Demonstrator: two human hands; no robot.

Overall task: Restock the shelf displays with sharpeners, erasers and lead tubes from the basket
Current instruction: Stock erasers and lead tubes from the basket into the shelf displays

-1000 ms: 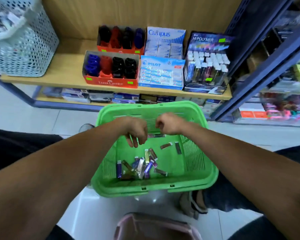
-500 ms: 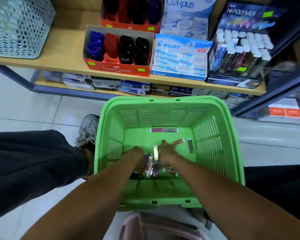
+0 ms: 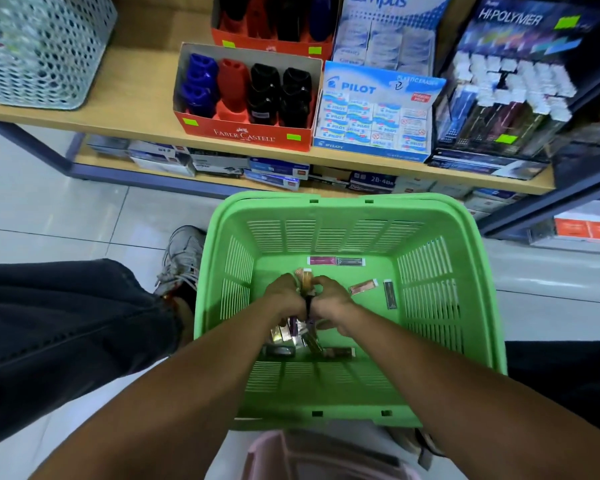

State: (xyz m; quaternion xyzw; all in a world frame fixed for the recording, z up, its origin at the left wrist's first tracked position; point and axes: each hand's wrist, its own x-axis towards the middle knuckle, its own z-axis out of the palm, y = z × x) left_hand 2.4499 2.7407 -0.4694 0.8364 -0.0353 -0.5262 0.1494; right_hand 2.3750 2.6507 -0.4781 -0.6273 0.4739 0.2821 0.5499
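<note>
Grip: both my hands down in the green basket (image 3: 340, 209), fingers curled round a bunch of lead tubes (image 3: 306, 279) gathered between them. Left hand (image 3: 284, 299) and right hand (image 3: 331, 299) touch at the knuckles; one tube tip sticks up past the fingers, more poke out below the palms. Exact count in each hand: can't tell, blurred.

Head view, the only one.

Step in hand, as I judge it: collecting lead tubes from basket floor, pre-shelving. Next move calls for: lift the bunch clear of the rim w/o dropping any, carry up and right to the HI-POLYMER display (image 3: 510, 98), slot tubes upright in rows. Loose bundle could spill; firmer hold needed.

Containers, contents:
- Green basket, on floor in front of me. Holds lead tubes only, as far as I see: two end to end near far wall (image 3: 336, 261), two loose at right (image 3: 362, 286), small heap under my wrists. No sharpeners or erasers visible inside.
- Faber-Castell box (image 3: 243, 135), shelf, front: sharpeners, blue, red, black. One red slot looks partly empty.
- Second red box behind it: more sharpeners, top cut off.
- Pilot box (image 3: 371, 147): erasers, nearly full.
- Campus box (image 3: 385, 36) behind: erasers.
- HI-POLYMER display, right: lead tubes, white caps, rows mostly full.
- White mesh basket (image 3: 42, 53), shelf left: contents unclear.
- Lower shelf: assorted flat boxes, labels mostly unreadable.
</note>
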